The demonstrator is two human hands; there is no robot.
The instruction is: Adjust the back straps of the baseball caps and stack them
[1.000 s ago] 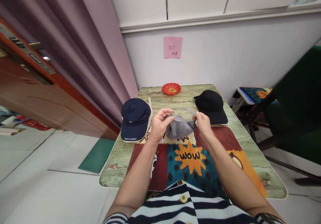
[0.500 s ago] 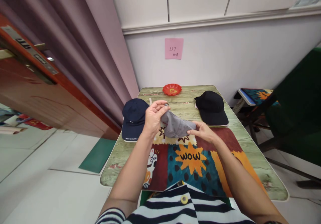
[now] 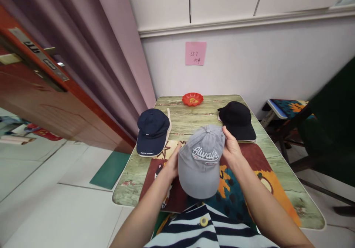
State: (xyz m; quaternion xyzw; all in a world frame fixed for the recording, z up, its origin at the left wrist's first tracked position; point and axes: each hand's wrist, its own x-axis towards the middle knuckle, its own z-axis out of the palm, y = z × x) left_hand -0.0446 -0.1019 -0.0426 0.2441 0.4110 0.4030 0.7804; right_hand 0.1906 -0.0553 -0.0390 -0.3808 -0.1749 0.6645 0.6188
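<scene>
While between left hand (image 3: 173,163) and right hand (image 3: 232,148), grey cap (image 3: 200,176) in the grip of both.

plain pale wall (image 3: 244,63) with a pink note (image 3: 195,53) stuck on it, mauve curtain (image 3: 122,37) hanging to the left, then a reddish-brown door (image 3: 55,111) with a metal lock plate (image 3: 39,53). floor (image 3: 63,218) is big pale tiles, wood-print table (image 3: 124,181) by the wall, dark green chair (image 3: 332,126) off right.

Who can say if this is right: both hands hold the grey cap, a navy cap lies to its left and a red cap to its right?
No: the head view shows a black cap, not a red one, right of the grey cap; the rest stands.
</scene>
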